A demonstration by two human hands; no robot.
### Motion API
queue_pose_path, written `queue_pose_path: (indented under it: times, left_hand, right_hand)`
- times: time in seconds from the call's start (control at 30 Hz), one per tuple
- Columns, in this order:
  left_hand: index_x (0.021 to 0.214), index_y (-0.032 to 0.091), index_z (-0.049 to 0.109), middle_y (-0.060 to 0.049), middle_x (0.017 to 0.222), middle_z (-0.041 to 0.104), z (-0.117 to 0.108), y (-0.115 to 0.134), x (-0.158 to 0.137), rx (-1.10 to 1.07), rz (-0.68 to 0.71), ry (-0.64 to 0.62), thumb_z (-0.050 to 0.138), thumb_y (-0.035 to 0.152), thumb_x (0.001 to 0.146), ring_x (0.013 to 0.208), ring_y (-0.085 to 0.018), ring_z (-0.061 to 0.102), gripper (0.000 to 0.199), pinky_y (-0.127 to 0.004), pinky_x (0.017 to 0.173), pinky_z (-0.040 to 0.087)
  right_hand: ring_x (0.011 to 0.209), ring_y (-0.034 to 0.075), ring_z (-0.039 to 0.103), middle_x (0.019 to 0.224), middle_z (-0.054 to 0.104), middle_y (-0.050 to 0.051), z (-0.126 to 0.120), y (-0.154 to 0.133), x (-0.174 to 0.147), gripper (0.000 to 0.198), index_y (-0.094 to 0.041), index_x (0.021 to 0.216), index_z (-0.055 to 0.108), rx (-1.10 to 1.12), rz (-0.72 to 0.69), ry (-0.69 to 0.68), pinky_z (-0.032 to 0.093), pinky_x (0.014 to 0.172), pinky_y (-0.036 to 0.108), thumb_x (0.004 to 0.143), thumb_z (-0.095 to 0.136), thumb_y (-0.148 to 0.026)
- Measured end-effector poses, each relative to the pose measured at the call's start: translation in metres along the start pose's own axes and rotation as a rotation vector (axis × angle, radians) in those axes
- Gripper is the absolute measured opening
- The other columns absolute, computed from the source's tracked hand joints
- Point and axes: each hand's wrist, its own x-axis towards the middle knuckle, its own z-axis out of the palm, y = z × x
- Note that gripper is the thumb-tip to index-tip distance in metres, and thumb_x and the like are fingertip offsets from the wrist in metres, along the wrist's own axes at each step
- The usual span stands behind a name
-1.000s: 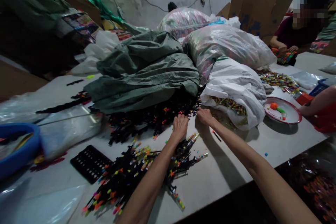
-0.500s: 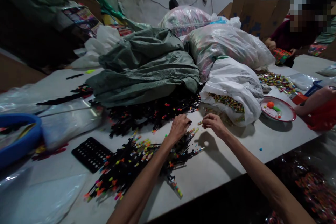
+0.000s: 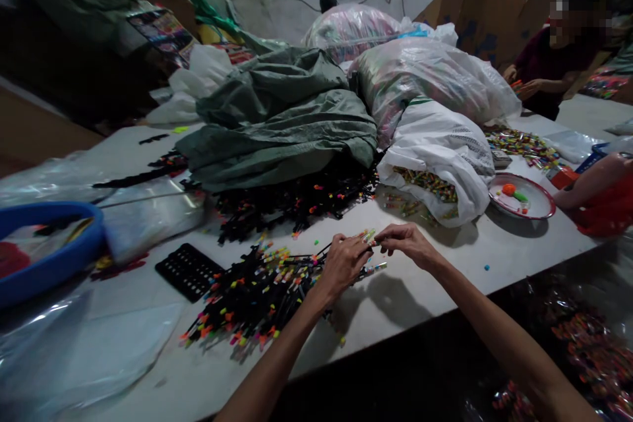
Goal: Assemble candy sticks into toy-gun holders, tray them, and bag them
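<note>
My left hand (image 3: 346, 260) is closed beside the near pile, its fingers curled round a dark plastic piece that they mostly hide. At its fingertips shows a small clear tube with coloured bits (image 3: 368, 235). My right hand (image 3: 406, 244) pinches at the right end of this tube, thumb and fingers together, nearly touching the left hand. Below and left of the hands lies a pile of black plastic toy pieces (image 3: 247, 300), which look like small guns, with bright orange, yellow and pink tips. Some clear tubes with coloured filling stick out of the pile.
A white sack (image 3: 440, 138) spills small coloured tubes (image 3: 425, 184). A green cloth sack (image 3: 281, 138) holds more black pieces. Around stand a red-rimmed plate (image 3: 546, 211), a black perforated tray (image 3: 188, 271) and a blue basin (image 3: 93, 231). Another person (image 3: 558, 72) works at the far right.
My hands have come together; the small tube pinched in my right hand has met the piece in my left. The view has shifted slightly. The other person's hands have moved.
</note>
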Motion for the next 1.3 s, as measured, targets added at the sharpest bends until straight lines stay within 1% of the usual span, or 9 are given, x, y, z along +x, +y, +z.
queue_pose_path:
  times: [0.3,0.47,0.67,0.83,0.93,1.03,1.1,1.2,1.3]
  left_hand:
    - [0.095,0.022,0.065,-0.003,0.086,0.065,0.000,0.005,-0.009,0.033,-0.026,-0.042,0.045,0.027,0.092,0.084,-0.017,0.056,0.020,-0.033,0.077,0.029]
    - [0.089,0.019,0.066,-0.004,0.079,0.064,0.001,0.005,-0.014,-0.033,-0.022,-0.046,0.043,0.029,0.092,0.079,-0.017,0.054,0.025,-0.032,0.076,0.031]
    - [0.083,0.019,0.067,-0.001,0.072,0.061,0.004,-0.001,-0.029,-0.348,-0.036,-0.121,0.044,0.034,0.091,0.070,-0.013,0.053,0.029,-0.025,0.065,0.034]
    - [0.077,0.017,0.068,0.000,0.066,0.060,-0.004,-0.017,-0.035,-0.397,-0.066,-0.270,0.044,0.041,0.090,0.064,-0.012,0.052,0.036,-0.023,0.059,0.033]
    - [0.089,0.022,0.068,-0.001,0.083,0.065,-0.015,-0.043,-0.022,-0.258,-0.057,-0.315,0.045,0.040,0.090,0.076,-0.014,0.056,0.030,-0.025,0.068,0.037]
    - [0.107,0.026,0.063,-0.004,0.110,0.062,-0.017,-0.078,0.007,0.115,-0.112,-0.187,0.042,0.024,0.090,0.098,-0.019,0.053,0.027,-0.031,0.083,0.036]
    - [0.107,0.025,0.061,-0.005,0.116,0.059,-0.011,-0.100,0.032,0.322,-0.169,-0.130,0.039,0.010,0.086,0.101,-0.020,0.051,0.034,-0.034,0.086,0.035]
    - [0.090,0.019,0.063,-0.009,0.106,0.060,0.004,-0.121,0.064,0.408,-0.172,-0.125,0.038,0.000,0.079,0.096,-0.022,0.051,0.034,-0.036,0.082,0.036]
    - [0.072,0.017,0.060,-0.011,0.096,0.060,0.013,-0.126,0.080,0.401,-0.125,-0.111,0.039,-0.003,0.077,0.093,-0.024,0.051,0.029,-0.036,0.079,0.036]
  right_hand:
    - [0.062,0.012,0.060,0.069,0.066,0.003,0.000,0.000,-0.007,0.023,-0.013,0.085,0.073,-0.033,0.053,-0.063,0.047,0.057,0.024,0.069,0.072,-0.031]
    - [0.062,0.010,0.057,0.076,0.064,0.004,0.002,-0.002,-0.012,0.020,-0.015,0.083,0.074,-0.116,-0.010,-0.109,0.047,0.056,0.022,0.072,0.070,-0.031]
    - [0.052,0.005,0.051,0.074,0.056,0.001,0.004,0.000,-0.016,0.023,-0.016,0.092,0.074,-0.291,0.030,-0.305,0.038,0.044,0.016,0.078,0.064,-0.032]
    - [0.054,0.007,0.054,0.078,0.061,0.003,0.003,0.025,0.000,0.031,-0.014,0.094,0.073,-0.324,0.127,-0.501,0.042,0.049,0.018,0.078,0.064,-0.039]
    - [0.068,0.013,0.059,0.086,0.065,0.006,-0.015,0.030,0.025,0.036,-0.014,0.102,0.070,-0.491,0.127,-0.342,0.044,0.057,0.021,0.080,0.062,-0.040]
    - [0.083,0.019,0.060,0.105,0.064,0.011,-0.050,0.023,0.060,0.032,-0.015,0.110,0.065,-0.989,0.138,0.043,0.044,0.066,0.025,0.084,0.058,-0.032]
    - [0.094,0.024,0.059,0.113,0.060,0.016,-0.071,0.016,0.083,0.028,-0.013,0.107,0.065,-1.285,0.206,0.218,0.042,0.072,0.029,0.084,0.057,-0.028]
    - [0.093,0.027,0.060,0.105,0.063,0.018,-0.088,0.016,0.106,0.025,-0.010,0.099,0.065,-1.421,0.314,0.206,0.041,0.071,0.030,0.083,0.060,-0.029]
    - [0.090,0.026,0.061,0.102,0.064,0.015,-0.089,0.028,0.115,0.023,-0.012,0.101,0.063,-1.415,0.303,0.152,0.041,0.070,0.029,0.087,0.053,-0.027]
